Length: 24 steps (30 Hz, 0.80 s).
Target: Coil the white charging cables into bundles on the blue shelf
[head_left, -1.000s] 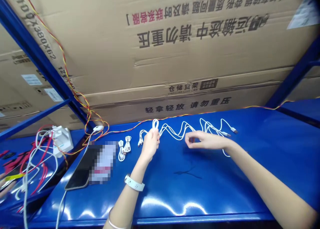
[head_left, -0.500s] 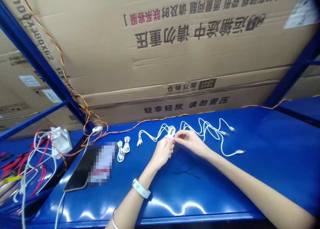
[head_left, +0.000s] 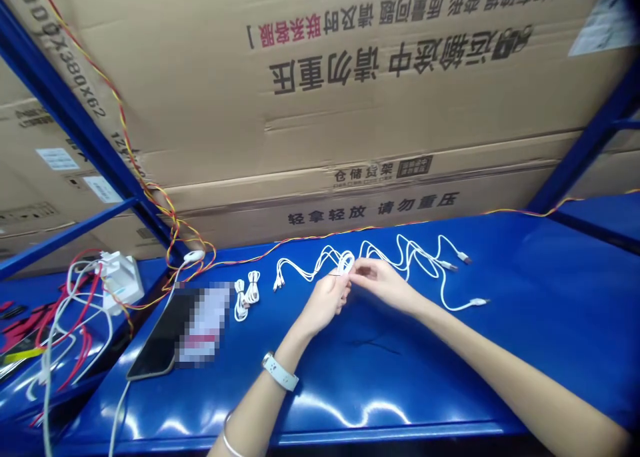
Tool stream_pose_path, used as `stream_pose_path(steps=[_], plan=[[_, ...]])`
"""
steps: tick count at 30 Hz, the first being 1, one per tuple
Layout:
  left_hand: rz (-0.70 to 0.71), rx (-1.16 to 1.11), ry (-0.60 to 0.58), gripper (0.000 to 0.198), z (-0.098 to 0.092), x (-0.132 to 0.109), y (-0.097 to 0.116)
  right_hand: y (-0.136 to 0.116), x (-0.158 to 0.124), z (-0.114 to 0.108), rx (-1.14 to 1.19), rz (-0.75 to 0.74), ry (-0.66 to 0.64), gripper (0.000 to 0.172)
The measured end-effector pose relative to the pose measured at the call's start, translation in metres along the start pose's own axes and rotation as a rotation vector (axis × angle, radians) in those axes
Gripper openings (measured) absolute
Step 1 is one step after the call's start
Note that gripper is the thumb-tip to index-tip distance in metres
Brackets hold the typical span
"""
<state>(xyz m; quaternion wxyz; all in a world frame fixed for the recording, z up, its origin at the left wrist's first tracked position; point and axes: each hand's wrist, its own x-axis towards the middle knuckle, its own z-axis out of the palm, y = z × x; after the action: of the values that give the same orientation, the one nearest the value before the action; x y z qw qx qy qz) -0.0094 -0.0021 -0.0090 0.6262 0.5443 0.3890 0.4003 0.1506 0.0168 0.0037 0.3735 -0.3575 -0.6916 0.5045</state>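
Item, white cable (head_left: 418,257): I log it strung along the back of the blue shelf (head_left: 525,324), one small loop pinched between closed fingertips of left hand (head_left: 325,302) and right hand (head_left: 381,285), seemingly so the coil holds shape

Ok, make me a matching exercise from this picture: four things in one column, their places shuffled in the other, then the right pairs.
Things:
1. long white cable
2. bundled white cables
3. phone
4. white charger block

Places:
a. flat on the blue shelf, furthest left on it
b. pinched between the left hand and right hand
c. off to the far left, among red and white wires
d. lying untouched between the phone and the left hand

Pairs: 1-b, 2-d, 3-a, 4-c
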Motion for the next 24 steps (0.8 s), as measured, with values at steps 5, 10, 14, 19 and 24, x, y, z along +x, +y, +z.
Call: stream_pose_path(steps=[5, 10, 14, 19, 24], plan=[[-0.006, 0.032, 0.045, 0.038, 0.000, 0.002, -0.004, 0.001, 0.000, 0.003, -0.224, -0.116, 0.111, 0.016], [-0.046, -0.092, -0.133, 0.034, -0.001, -0.004, 0.009, -0.007, 0.003, -0.014, 0.001, -0.071, 0.070, 0.016], [-0.162, -0.135, -0.488, 0.031, 0.004, -0.017, 0.020, -0.017, 0.001, -0.024, -0.001, -0.199, 0.023, 0.029], [-0.280, -0.164, -0.736, 0.028, 0.017, -0.026, 0.021, -0.014, -0.003, -0.010, -0.546, -0.398, -0.229, 0.026], [-0.215, -0.185, -0.620, 0.031, 0.011, -0.026, 0.026, -0.003, 0.001, -0.012, -1.150, -0.508, -0.070, 0.027]])
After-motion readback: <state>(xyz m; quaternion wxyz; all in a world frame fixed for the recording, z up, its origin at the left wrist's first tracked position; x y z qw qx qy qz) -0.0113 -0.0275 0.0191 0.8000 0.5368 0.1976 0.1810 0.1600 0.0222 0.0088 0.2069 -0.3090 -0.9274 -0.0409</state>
